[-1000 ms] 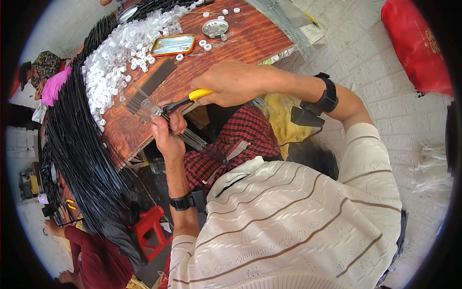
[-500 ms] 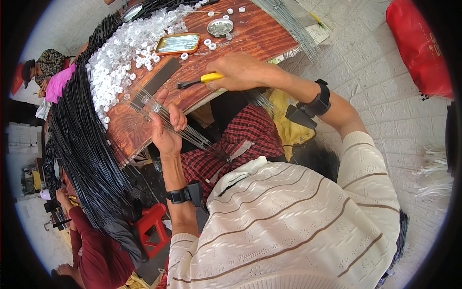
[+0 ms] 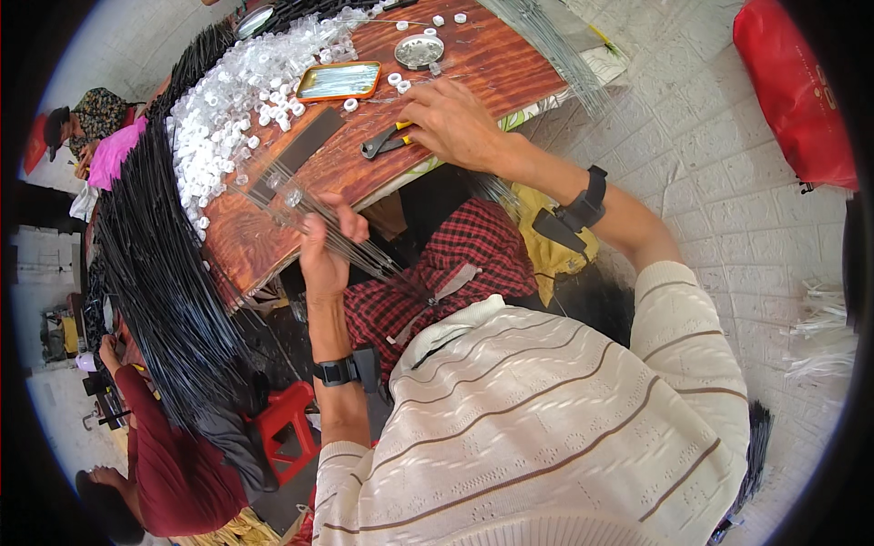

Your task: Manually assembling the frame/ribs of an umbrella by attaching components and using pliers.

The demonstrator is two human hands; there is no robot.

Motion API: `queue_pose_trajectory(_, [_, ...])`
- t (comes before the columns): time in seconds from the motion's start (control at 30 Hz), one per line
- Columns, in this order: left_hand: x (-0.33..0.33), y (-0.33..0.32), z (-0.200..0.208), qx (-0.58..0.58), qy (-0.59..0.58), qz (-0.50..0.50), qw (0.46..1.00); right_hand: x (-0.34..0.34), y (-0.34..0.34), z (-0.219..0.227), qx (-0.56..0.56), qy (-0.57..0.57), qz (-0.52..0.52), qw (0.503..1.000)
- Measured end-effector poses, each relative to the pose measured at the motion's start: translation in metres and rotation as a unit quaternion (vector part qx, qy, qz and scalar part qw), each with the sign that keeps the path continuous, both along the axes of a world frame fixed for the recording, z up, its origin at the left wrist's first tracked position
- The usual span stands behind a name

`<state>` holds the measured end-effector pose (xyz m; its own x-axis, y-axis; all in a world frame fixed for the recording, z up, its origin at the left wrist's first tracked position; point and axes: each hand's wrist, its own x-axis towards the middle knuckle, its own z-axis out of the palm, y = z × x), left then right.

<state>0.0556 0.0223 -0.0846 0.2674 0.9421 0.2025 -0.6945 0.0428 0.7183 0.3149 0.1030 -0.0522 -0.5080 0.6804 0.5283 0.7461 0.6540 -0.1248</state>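
A bundle of thin metal wires slants from my lap up to the table edge, clear plastic pieces on it near its upper end. My left hand is closed around the bundle. Farther right, my right hand curls over the yellow handles of a pair of pliers. The dark jaws point left, at the tabletop, and the handles are spread apart. My palm hides most of the handles. Beneath the wire tips and to their right, a dark flat bar lies on the wood.
White rings and clear pieces heap along the wooden table. An orange-rimmed tin holds thin pins, beside a round dish. Black strands hang over the left edge. Two people sit at left, near a red stool.
My right hand has shifted slightly right and turned over the pliers, whose two handles now show spread. The fingers of my left hand have drawn in on the wires.
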Motion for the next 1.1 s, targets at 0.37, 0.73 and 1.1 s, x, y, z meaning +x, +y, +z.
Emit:
queue_pose_trajectory(0.37, [-0.08,0.001,0.097,0.109,-0.212,0.042,0.97,-0.01,-0.044,-0.004,-0.491,0.261,0.145,0.818])
queue_pose_trajectory(0.73, [-0.091,-0.016,0.084,0.058,-0.276,0.148,0.948,-0.002,-0.067,-0.042,-0.519,0.256,0.111,0.808])
queue_pose_trajectory(1.1, [0.035,-0.026,0.089,0.185,0.004,0.003,0.983,-0.007,-0.113,-0.041,-0.53,0.045,0.123,0.838])
